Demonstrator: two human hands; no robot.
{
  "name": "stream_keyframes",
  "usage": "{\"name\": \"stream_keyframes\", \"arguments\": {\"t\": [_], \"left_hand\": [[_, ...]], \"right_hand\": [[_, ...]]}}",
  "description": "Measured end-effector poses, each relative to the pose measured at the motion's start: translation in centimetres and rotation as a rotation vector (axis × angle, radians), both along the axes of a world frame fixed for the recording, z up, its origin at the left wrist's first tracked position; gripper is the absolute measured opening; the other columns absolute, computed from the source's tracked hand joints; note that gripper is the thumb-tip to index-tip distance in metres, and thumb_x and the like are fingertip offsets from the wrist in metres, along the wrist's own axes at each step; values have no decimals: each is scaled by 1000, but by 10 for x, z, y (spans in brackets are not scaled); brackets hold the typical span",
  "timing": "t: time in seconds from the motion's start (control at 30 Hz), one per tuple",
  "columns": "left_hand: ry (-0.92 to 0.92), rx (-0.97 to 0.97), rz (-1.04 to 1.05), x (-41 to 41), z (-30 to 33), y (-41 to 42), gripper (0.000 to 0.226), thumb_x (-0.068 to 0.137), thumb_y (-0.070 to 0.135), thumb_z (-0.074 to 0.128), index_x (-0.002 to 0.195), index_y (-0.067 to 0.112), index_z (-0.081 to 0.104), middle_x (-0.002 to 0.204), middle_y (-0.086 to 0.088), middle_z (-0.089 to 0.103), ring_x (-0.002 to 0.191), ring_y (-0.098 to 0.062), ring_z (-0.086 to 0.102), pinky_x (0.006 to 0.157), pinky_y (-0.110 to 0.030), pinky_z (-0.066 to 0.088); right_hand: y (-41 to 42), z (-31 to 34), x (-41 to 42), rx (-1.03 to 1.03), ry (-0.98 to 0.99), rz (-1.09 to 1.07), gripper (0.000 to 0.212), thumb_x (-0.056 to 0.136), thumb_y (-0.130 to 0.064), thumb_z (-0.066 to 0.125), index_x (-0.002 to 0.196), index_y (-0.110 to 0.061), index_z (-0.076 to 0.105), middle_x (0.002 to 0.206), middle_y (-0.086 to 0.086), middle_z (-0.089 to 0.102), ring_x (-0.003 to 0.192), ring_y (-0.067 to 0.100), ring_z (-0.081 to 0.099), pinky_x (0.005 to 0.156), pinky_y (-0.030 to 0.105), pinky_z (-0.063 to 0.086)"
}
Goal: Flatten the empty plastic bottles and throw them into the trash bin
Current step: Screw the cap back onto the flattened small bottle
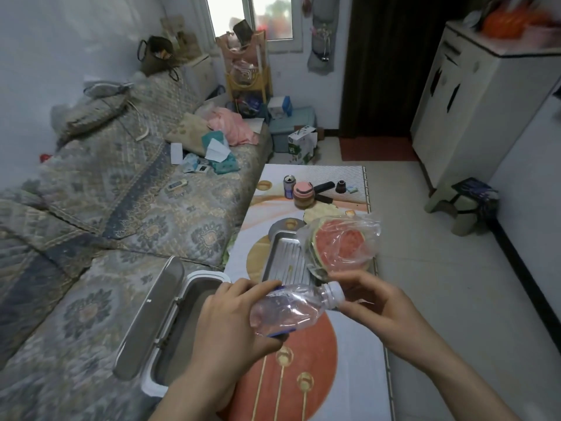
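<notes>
trash bin (170, 323) open beside sofa | left hand (230, 326) curled round base of bottle (291, 311), held over table | bottle likely light, thin, springy, slippery; squeeze mid-body | right hand (373, 302) pinches cap end

Bare hands (230, 323), sleeveless forearms

Clear crumpled plastic bottle (291, 311), white cap on, tilted above table; open-lidded trash bin (170, 332) beside
</notes>
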State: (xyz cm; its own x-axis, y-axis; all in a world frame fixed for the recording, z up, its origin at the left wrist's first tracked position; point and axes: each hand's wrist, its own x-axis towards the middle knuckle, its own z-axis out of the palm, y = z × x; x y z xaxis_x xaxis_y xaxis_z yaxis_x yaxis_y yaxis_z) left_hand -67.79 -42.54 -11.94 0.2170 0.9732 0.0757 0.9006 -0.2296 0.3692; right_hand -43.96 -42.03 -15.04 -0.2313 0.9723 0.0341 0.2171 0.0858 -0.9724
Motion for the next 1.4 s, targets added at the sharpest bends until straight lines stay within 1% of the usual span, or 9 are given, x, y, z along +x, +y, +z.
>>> {"name": "stream_keyframes", "arguments": {"t": [0.13, 0.27, 0.33, 0.47, 0.63, 0.77, 0.97, 1.13, 1.4], "left_hand": [[-29, 49, 16, -2, 5, -4, 70, 50, 49, 80, 117, 46, 60, 101, 17, 61, 93, -14, 55, 78, -34, 45], [54, 172, 47, -4, 5, -8, 76, 37, 36, 87, 110, 36, 68, 90, 12, 64, 81, -18, 60, 66, -30, 38], [58, 190, 41, -7, 4, -9, 76, 35, 34, 87, 109, 35, 68, 88, 11, 64, 80, -19, 61, 65, -29, 37], [-10, 114, 60, -13, 3, -10, 72, 46, 38, 83, 115, 40, 63, 97, 14, 62, 90, -17, 57, 72, -31, 40], [-86, 91, 54, -14, 4, -9, 71, 48, 40, 79, 117, 43, 61, 100, 17, 59, 91, -14, 54, 78, -34, 45], [-54, 182, 87, -9, 2, -11, 72, 42, 32, 86, 111, 36, 67, 92, 12, 63, 82, -19, 59, 70, -38, 49], [-165, 67, 65, -13, 1, -12, 69, 47, 42, 85, 113, 43, 64, 94, 15, 61, 89, -14, 57, 78, -37, 47], [-351, -44, 67, -12, 3, -12, 65, 45, 47, 79, 108, 47, 63, 89, 15, 61, 90, -10, 57, 80, -39, 49], [-152, 72, 220, -31, -38, -27, 70, 48, 45, 85, 114, 42, 61, 97, 16, 62, 87, -14, 57, 76, -32, 42]], "right_hand": [[0, 9, -10, 74, -50, -20, 22, 87, -16, 63, 107, -24, 65, 100, 0, 70, 95, 19, 66, 87, 42, 55], [-5, 11, -27, 97, -76, -73, 31, 84, -40, 49, 93, -15, 65, 77, 9, 68, 66, 2, 62, 63, 12, 50], [-6, 11, -32, 52, -71, -87, 36, 82, -45, 48, 88, -14, 65, 66, 6, 64, 57, 2, 58, 56, 12, 47], [1, 15, -29, 44, -88, -3, 39, 78, -52, 52, 101, -23, 62, 92, 1, 70, 77, 11, 66, 63, 18, 51], [3, 21, -22, 103, -58, 41, 26, 83, -24, 64, 108, -31, 63, 94, -12, 67, 82, 11, 66, 68, 24, 56], [-1, 17, -34, 155, -125, -74, 25, 90, -8, 55, 105, -27, 63, 93, 4, 66, 77, 11, 65, 63, 20, 55], [-6, 15, -40, 163, -147, -44, 27, 92, -41, 41, 109, -26, 55, 97, 3, 64, 88, 18, 64, 78, 41, 57], [-4, 18, -43, 313, -266, -79, 25, 93, -53, 31, 104, -38, 49, 79, -5, 60, 75, 5, 56, 64, 14, 41], [1, -3, -72, 108, -218, 8, 29, 90, -43, 38, 105, -25, 54, 86, 10, 63, 79, 19, 60, 78, 43, 48]]}}
